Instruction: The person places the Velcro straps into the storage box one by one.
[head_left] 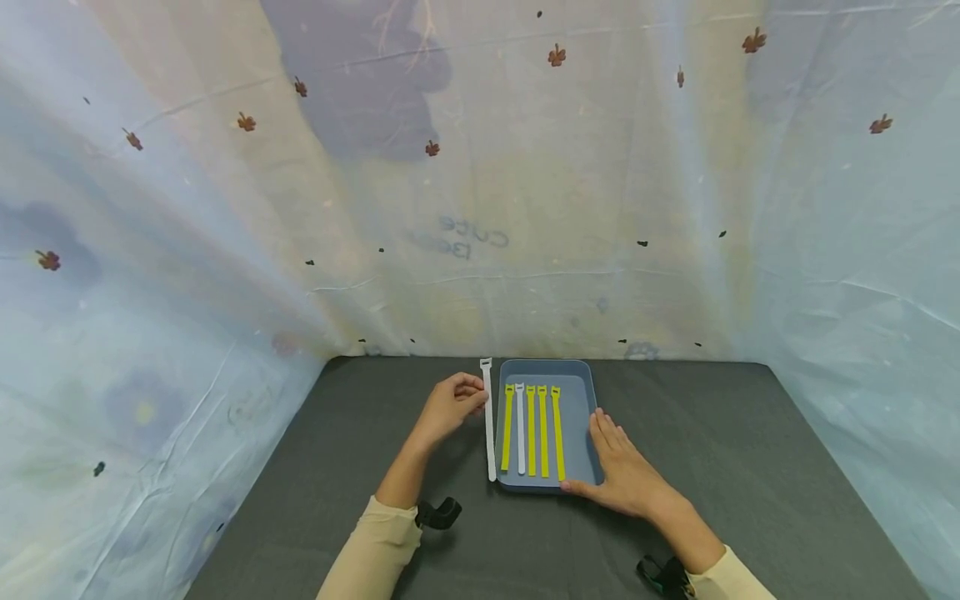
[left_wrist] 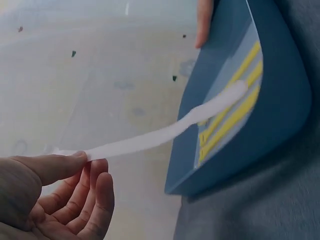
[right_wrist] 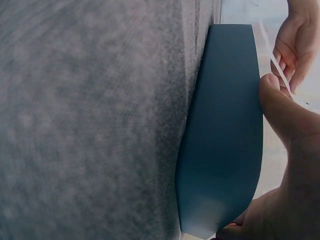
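Note:
My left hand [head_left: 453, 404] pinches a white strap-style cable tie [head_left: 489, 429] between thumb and fingertips, near its slotted head. The strap hangs lengthwise beside the left rim of a blue-grey tray [head_left: 581, 425]; in the left wrist view its tail [left_wrist: 220, 102] overlaps the tray. Inside the tray, several yellow cable ties [head_left: 543, 433] and one white cable tie [head_left: 521, 433] lie side by side, heads toward the far end. My right hand [head_left: 626, 471] rests at the tray's near right corner, fingers straight along the right rim and thumb [right_wrist: 272, 85] on the near rim.
The tray stands on a dark grey cloth-covered table [head_left: 675, 433], close to its far edge. A pale printed curtain [head_left: 525, 192] hangs behind and along both sides. Black straps [head_left: 438, 514] are on both wrists.

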